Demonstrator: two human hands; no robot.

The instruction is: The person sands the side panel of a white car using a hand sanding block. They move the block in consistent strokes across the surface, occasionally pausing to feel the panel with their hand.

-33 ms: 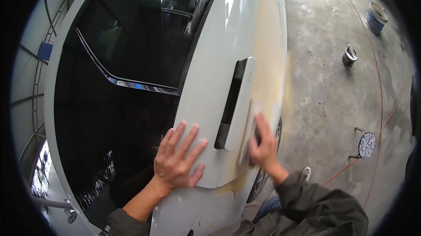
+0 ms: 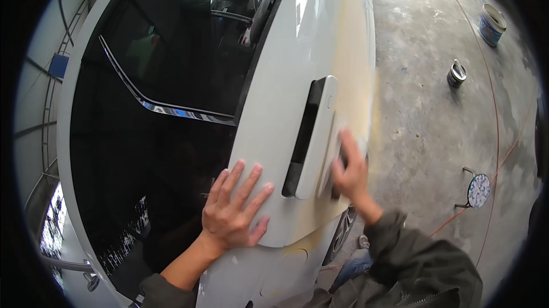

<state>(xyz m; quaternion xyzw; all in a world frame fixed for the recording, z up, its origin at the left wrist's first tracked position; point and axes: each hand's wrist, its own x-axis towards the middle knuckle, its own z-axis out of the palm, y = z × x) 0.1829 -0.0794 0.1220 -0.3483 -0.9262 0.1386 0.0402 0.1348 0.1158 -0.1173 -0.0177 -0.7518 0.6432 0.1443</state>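
Left hand [image 2: 231, 211] lies flat on the white car door [image 2: 291, 79]; right hand [image 2: 350, 172] presses a dark sanding block [image 2: 341, 162] beside the door handle [image 2: 316, 136].

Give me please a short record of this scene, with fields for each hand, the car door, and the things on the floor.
left hand: flat, fingers spread, on the white car door below the dark window
right hand: pressed on the door beside the door handle, over a dark block, only partly visible
door surface: yellowish patch along the panel
floor: grey concrete, a bucket, a small can, an orange cable
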